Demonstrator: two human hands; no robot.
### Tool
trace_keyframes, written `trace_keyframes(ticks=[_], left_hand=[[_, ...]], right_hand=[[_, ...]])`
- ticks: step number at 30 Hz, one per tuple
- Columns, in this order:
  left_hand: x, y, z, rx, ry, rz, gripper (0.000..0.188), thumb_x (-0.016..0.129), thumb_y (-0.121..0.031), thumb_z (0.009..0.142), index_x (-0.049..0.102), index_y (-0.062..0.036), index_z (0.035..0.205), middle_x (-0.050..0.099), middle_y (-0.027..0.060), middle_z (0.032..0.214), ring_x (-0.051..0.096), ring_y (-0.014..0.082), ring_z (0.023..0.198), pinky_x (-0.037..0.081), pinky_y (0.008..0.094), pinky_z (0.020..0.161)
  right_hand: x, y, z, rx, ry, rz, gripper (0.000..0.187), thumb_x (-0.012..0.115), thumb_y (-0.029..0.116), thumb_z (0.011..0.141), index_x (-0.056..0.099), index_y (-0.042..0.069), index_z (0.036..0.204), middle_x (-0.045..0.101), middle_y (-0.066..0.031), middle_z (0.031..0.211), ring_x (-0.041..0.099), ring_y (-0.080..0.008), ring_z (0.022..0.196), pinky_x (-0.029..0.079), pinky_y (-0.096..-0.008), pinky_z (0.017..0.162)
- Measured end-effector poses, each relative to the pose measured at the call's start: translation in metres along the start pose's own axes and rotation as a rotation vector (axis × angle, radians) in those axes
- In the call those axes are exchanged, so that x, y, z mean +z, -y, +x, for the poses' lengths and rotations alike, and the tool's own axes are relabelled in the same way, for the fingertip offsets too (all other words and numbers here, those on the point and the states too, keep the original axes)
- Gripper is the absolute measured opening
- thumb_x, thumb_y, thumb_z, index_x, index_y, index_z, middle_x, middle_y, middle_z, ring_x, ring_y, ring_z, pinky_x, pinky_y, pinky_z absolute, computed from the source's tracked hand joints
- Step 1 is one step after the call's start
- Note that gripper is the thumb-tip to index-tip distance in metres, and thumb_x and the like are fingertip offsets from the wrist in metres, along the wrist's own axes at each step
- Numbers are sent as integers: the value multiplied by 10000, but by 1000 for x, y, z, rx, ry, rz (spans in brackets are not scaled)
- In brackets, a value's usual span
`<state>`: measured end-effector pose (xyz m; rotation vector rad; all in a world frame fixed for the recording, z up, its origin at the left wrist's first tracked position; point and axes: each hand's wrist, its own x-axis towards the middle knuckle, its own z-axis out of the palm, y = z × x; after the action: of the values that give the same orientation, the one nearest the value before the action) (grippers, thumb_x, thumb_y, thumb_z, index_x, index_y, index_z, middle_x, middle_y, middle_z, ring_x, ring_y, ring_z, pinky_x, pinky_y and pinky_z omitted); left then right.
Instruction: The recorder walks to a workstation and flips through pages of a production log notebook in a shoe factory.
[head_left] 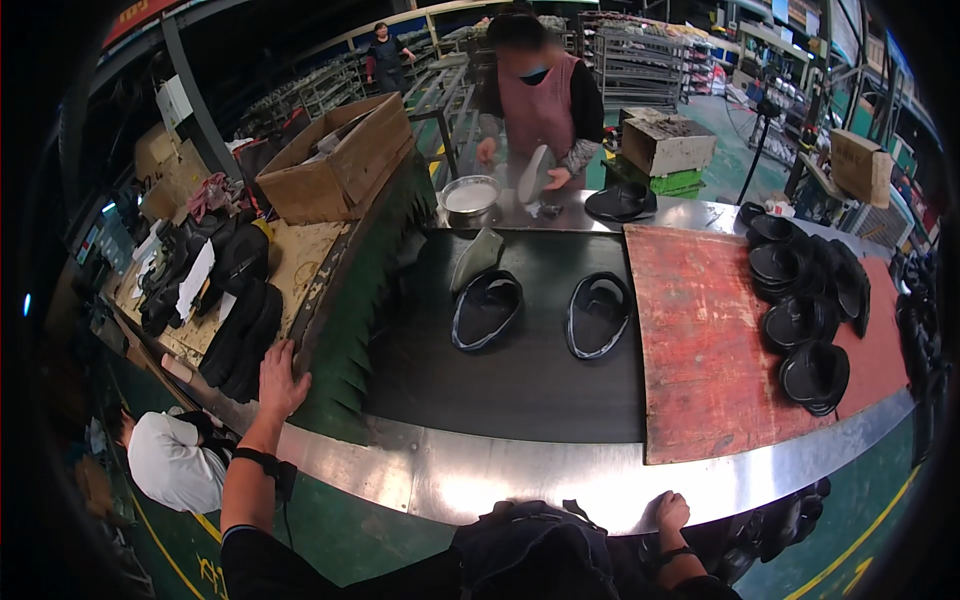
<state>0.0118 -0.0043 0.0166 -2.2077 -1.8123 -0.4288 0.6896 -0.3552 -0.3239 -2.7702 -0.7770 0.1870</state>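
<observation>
My left hand (pixel 283 380) rests with fingers stretched out on the edge of the wooden side table, close by a stack of black shoe soles (pixel 245 335); it grips nothing. At the metal table edge (pixel 480 480), my right hand (pixel 672 512) is curled into a fist with nothing visible in it. Between the hands and the far side runs a dark conveyor belt (pixel 500 395). On it lie a black shoe upper (pixel 488 312) with a pale rim and a similar upper (pixel 599 316) to its right. A pale greenish sole-shaped piece (pixel 478 258) touches the left one.
Across the belt, a co-worker (pixel 545 110) in a pink apron holds a pale sole (pixel 535 175) beside a metal bowl (pixel 470 197). Several black shoes (pixel 815 375) lie on a worn red board (pixel 700 350). A cardboard box (pixel 335 160) stands left; someone in white (pixel 175 460) is below.
</observation>
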Motion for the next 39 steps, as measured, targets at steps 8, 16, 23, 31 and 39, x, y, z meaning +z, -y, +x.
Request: trace_keyframes(ticks=[8, 16, 23, 31, 39], left_hand=[[1, 1, 0, -8, 4, -2, 714, 741, -179, 700, 471, -12, 1340, 489, 187, 1353, 447, 370, 1270, 373, 445, 1053], [3, 2, -1, 3, -7, -3, 713, 744, -176, 693, 475, -6, 1331, 490, 183, 1349, 448, 366, 1269, 372, 446, 1053], [3, 2, 0, 20, -6, 2, 716, 744, -174, 695, 468, -6, 1333, 489, 189, 1345, 447, 375, 1267, 372, 448, 1051], [5, 4, -1, 5, 0, 10, 718, 739, -185, 698, 467, -2, 1337, 488, 189, 1349, 445, 374, 1271, 369, 449, 1053], [4, 1, 1, 12, -2, -3, 707, 728, -185, 702, 470, 4, 1332, 494, 190, 1344, 450, 373, 1265, 371, 446, 1053]], right_hand=[[0, 0, 0, 2, -8, -7, 414, 475, 312, 929, 678, 8, 736, 663, -265, 756, 649, -459, 714, 515, -531, 707], [-2, 2, 1, 10, 11, -7, 425, 462, 321, 932, 677, 8, 742, 668, -262, 766, 649, -458, 717, 515, -531, 710], [-3, 3, 1, 17, 21, -14, 422, 468, 323, 938, 679, 9, 751, 668, -262, 762, 649, -464, 720, 516, -533, 709], [-3, 5, -1, 19, 0, -15, 414, 488, 326, 932, 682, 13, 743, 668, -258, 751, 656, -451, 709, 523, -522, 699], [3, -2, 2, 30, 5, -28, 405, 489, 325, 928, 690, 22, 750, 673, -252, 753, 660, -448, 713, 529, -517, 701]])
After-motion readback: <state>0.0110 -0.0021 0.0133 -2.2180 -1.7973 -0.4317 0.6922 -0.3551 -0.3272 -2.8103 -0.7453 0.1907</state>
